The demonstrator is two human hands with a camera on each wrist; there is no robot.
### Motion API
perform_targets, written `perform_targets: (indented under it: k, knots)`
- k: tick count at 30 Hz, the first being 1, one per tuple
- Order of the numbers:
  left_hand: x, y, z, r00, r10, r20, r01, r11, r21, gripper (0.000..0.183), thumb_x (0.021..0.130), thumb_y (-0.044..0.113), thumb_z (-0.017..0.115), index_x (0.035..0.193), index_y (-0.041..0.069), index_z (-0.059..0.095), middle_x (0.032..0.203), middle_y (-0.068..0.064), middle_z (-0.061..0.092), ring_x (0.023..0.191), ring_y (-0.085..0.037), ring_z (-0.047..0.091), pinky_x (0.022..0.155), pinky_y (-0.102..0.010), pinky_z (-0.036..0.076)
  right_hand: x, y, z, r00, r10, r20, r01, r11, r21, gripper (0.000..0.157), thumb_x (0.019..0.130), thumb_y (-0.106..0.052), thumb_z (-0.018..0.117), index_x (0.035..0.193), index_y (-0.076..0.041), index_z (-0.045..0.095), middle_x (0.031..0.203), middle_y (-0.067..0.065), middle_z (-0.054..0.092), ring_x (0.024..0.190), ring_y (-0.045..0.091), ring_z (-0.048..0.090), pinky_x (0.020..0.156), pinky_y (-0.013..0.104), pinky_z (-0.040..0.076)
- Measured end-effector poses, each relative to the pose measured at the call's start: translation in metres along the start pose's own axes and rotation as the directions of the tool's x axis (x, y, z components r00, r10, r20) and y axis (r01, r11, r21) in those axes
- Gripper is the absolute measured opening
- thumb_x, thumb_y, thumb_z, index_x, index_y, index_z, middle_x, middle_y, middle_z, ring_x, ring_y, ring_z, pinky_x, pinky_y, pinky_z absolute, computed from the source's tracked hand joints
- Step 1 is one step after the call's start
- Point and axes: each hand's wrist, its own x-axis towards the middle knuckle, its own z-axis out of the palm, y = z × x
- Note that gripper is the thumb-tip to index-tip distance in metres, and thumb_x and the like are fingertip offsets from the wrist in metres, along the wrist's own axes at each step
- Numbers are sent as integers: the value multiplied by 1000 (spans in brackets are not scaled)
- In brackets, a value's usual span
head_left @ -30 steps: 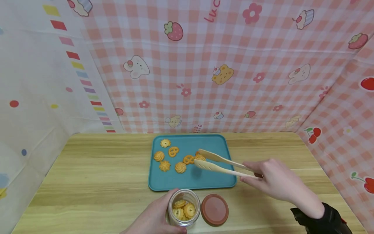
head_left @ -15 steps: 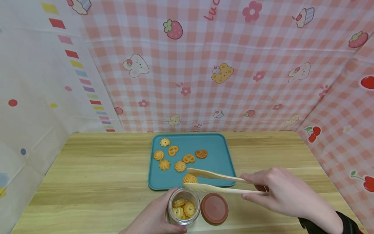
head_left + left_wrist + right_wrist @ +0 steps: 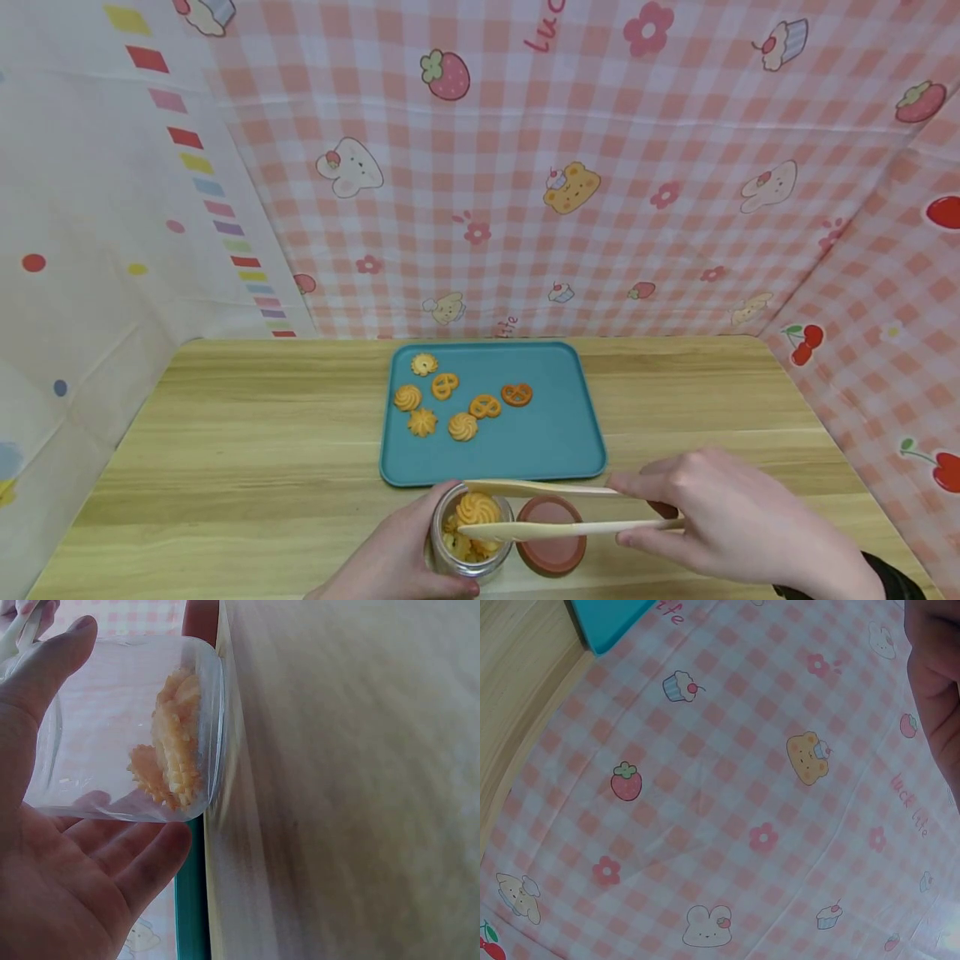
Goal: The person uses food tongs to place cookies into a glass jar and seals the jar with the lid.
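Note:
My left hand [image 3: 408, 546] curls round a clear jar [image 3: 97, 727] standing on the table at the front. Inside, several cookies [image 3: 176, 742] lie at the bottom. With my right hand [image 3: 705, 508] I grip light wooden tongs [image 3: 543, 530], which reach left across to the jar's mouth. Between their tips is a round swirled cookie [image 3: 477, 508], over the opening. Only part of the right hand [image 3: 937, 682] shows in the right wrist view, at the edge; the tongs are outside it.
Behind the jar lies a blue-green tray [image 3: 540, 450] bearing several swirled cookies [image 3: 462, 427] and 3 pretzels [image 3: 517, 394]. A reddish-brown lid [image 3: 551, 554] sits on the wooden table [image 3: 262, 467] just right of the jar, partly under the tongs. A checked cloth [image 3: 495, 275] hangs behind.
The tongs have carried a swirled cookie from the tray's right part toward me to the jar's mouth. A pretzel it covered now shows. The left hand and jar have stayed in place.

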Motion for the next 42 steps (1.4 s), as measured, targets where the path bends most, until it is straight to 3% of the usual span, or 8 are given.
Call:
perform_targets:
  k: [9,19,27,33,42]
  knots:
    - [1,-2,2,997,70,-32,-70,998,-1,89,61,44,87,138,36,42,121,21,55,108,-3,54,95,-31,44,2,-3,3,999,-35,30,35,999,3,34,86,-48,67,110,-24,72,73,-30,42,52,-15,31,48,4,27]
    - [1,-2,1,1000,15,0,-15,999,-35,88,63,46,86,138,38,41,120,19,57,107,-5,55,95,-32,44,2,-4,2,998,1,55,-2,1000,17,41,84,-50,67,116,-26,70,75,-29,46,54,-14,35,49,4,28]
    - [1,0,1,1000,-13,15,13,999,-47,87,62,47,85,137,41,42,121,20,56,109,-6,54,98,-35,42,1,-5,5,998,50,-40,-49,999,25,40,84,-48,67,121,-33,65,69,-27,35,52,-10,27,48,3,23]
    - [2,-1,1,1000,-16,18,17,999,-47,88,62,47,86,137,40,41,122,19,56,112,-8,54,99,-36,41,2,-2,16,984,103,-147,-103,995,5,42,81,-46,72,119,-28,68,66,-26,33,52,-10,23,46,5,21]
    - [2,-2,0,1000,29,8,-28,999,-37,89,62,47,85,139,37,41,126,16,56,115,-9,53,100,-37,41,6,5,29,954,237,-182,-244,969,-22,47,81,-53,68,120,-27,70,63,-27,34,48,-8,26,42,12,24]
